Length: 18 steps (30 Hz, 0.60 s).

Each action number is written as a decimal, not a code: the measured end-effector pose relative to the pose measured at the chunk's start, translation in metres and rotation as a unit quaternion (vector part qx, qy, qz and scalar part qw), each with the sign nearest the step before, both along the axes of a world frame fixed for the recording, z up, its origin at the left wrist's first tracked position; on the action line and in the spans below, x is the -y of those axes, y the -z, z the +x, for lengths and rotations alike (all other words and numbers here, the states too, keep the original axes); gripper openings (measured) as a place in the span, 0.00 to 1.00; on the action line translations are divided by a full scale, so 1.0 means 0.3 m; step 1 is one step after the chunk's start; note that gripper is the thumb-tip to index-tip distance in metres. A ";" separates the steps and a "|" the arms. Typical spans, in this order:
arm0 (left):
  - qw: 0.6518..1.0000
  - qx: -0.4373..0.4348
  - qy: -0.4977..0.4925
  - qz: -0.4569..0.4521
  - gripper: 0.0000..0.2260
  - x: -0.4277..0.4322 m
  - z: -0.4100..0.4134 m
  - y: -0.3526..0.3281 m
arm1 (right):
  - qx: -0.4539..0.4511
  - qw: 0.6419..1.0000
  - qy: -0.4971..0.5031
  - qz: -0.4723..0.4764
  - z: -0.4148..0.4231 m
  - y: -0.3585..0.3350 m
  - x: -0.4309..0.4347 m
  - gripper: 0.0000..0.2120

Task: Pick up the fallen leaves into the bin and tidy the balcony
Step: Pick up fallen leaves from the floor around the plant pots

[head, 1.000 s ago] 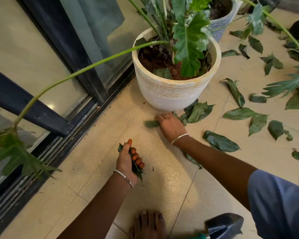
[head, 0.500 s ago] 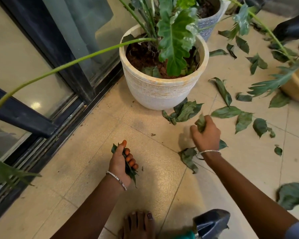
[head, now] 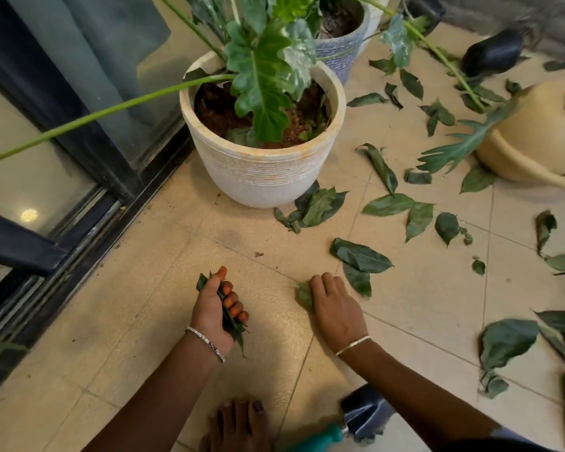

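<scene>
Glass panes of a dark-framed sliding door (head: 79,132) are seen along the left edge, bordered by the beige tiled floor (head: 144,321). Just right of the door track, the left hand (head: 214,309) is held above the tiles. Its fingers (head: 232,303) are curled tightly round a bunch of leaves (head: 234,327) and its thumb is laid straight along the top, with leaf tips showing above and below the fist. Behind it a white ribbed pot (head: 261,177) holding a large-leaved plant (head: 265,79) is set on the floor, and a small heap of leaves (head: 317,207) is pressed against its base.

Further right, the right hand (head: 335,306) is lowered palm down to the floor. Its fingers are bent together over a crumpled leaf (head: 304,294), which is gripped at the thumb side; the fingertips are hidden. A broad dark leaf (head: 359,256) lies just beyond the knuckles. At the bottom edge, a bare foot (head: 238,425) and a teal-handled trowel (head: 359,419) are seen.

Many fallen leaves (head: 418,220) are scattered across the tiles to the right, reaching a beige watering can (head: 535,138).
</scene>
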<state>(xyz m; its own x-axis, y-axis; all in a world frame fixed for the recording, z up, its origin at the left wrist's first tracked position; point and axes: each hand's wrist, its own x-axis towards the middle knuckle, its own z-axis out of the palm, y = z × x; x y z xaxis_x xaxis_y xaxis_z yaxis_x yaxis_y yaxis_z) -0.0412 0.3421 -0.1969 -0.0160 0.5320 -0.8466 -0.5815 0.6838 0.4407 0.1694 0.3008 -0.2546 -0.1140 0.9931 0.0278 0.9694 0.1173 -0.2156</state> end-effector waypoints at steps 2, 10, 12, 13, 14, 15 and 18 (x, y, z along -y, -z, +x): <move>1.000 0.002 0.002 -0.001 0.20 0.002 0.013 -0.005 | 0.002 0.999 -0.037 -0.010 0.023 0.002 0.019 0.12; 1.000 0.011 0.020 0.003 0.20 0.003 0.066 -0.014 | -0.213 0.953 0.205 0.057 0.222 -0.163 -0.091 0.14; 1.000 0.015 0.025 0.004 0.20 0.007 0.078 -0.016 | -0.206 0.943 0.257 0.044 0.286 -0.187 -0.137 0.18; 0.999 0.017 0.028 0.004 0.20 0.010 0.082 -0.017 | -0.201 0.942 0.268 0.016 0.310 -0.186 -0.156 0.21; 0.999 0.017 0.032 0.004 0.20 0.013 0.087 -0.017 | -0.199 0.942 0.269 -0.020 0.328 -0.183 -0.169 0.24; 0.999 0.017 0.035 0.004 0.20 0.015 0.090 -0.019 | -0.199 0.943 0.259 -0.057 0.337 -0.177 -0.180 0.28; 0.999 0.016 0.040 0.010 0.20 0.019 0.096 -0.022 | -0.196 0.948 0.212 -0.135 0.334 -0.146 -0.205 0.38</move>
<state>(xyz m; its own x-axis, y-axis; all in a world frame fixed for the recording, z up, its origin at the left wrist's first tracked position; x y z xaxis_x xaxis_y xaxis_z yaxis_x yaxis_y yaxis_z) -0.0123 0.3365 -0.1903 0.0545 0.5476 -0.8349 -0.5387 0.7201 0.4372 0.2697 0.3624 -0.2109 0.2627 0.9246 -0.2760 0.7563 -0.3749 -0.5361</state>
